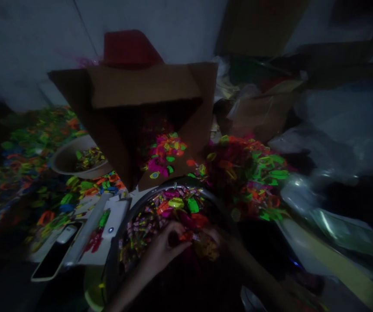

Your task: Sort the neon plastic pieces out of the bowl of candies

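Over a wide round basin (141,197), my left hand (170,242) pinches a small orange-red plastic piece (186,236) between thumb and fingers. My right hand (214,240) is close beside it, fingers curled around the same spot; a yellowish-orange bunch (207,248) shows at its fingers, too dark to name. Small wrapped candies (141,227) fill the left side of the basin. Bright plastic pieces, like toy watches, lie on top, among them a green one (192,205) and a yellow one (176,202).
Behind the basin an open cardboard box (147,86) lies on its side, coloured pieces spilling out. Heaps of pieces (267,167) flank it. At left are a bowl (82,169) of small items and a phone (56,253). Clear plastic bags (329,151) lie at right.
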Action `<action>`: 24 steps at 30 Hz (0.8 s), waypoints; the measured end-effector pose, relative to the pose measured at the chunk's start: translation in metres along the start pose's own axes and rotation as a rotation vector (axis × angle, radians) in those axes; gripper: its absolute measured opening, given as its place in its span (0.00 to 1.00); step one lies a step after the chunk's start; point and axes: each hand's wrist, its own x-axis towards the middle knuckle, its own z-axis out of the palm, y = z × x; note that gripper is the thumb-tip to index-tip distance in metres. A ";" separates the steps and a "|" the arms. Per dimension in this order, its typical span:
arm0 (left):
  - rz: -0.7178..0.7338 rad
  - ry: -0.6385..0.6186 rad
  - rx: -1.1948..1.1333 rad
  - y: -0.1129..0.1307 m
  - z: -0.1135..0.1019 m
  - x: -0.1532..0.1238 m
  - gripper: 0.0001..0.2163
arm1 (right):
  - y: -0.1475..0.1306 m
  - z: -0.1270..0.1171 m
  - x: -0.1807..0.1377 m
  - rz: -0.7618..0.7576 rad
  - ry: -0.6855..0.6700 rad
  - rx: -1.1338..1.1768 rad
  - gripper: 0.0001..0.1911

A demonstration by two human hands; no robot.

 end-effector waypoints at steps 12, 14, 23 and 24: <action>-0.057 0.107 -0.099 0.009 0.002 -0.016 0.10 | -0.019 -0.009 -0.005 -0.262 0.020 -0.229 0.21; -0.061 0.100 -0.110 0.009 0.002 -0.016 0.10 | -0.025 -0.009 -0.005 -0.329 -0.001 -0.349 0.19; -0.048 0.046 -0.043 0.021 -0.002 -0.021 0.11 | -0.043 -0.019 -0.002 -0.668 0.136 -0.647 0.21; -0.041 0.042 -0.037 0.023 -0.002 -0.021 0.11 | -0.045 -0.020 -0.001 -0.680 0.142 -0.657 0.21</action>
